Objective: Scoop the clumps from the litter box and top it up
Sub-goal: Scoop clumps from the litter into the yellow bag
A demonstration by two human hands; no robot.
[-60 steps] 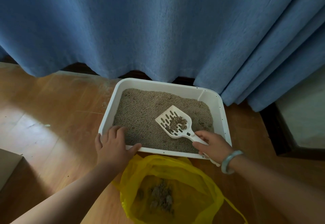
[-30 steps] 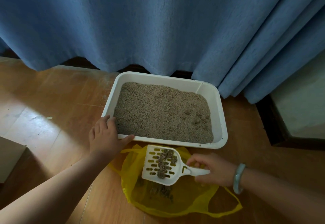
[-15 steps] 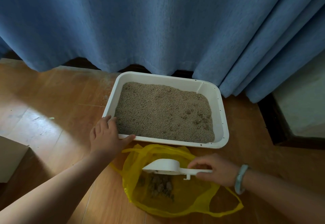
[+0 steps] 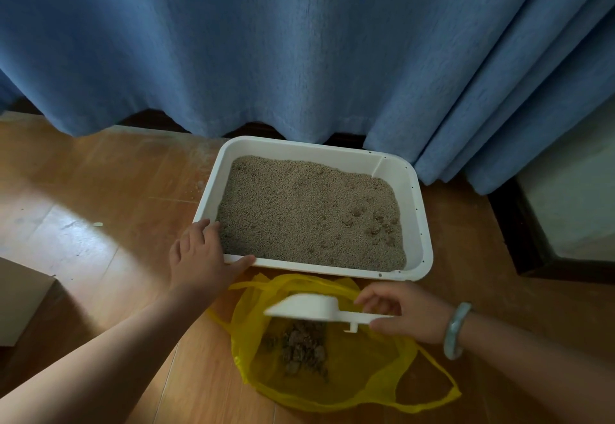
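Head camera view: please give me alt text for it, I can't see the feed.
A right hand holds a white litter scoop turned over above an open yellow bag of clumps on a wooden floor. The left hand grips the near left corner of a white litter box standing before a blue curtain.

Litter box (image 4: 417,224) before curtain (image 4: 299,44); bag (image 4: 359,387) nearer, scoop (image 4: 309,306) above it.
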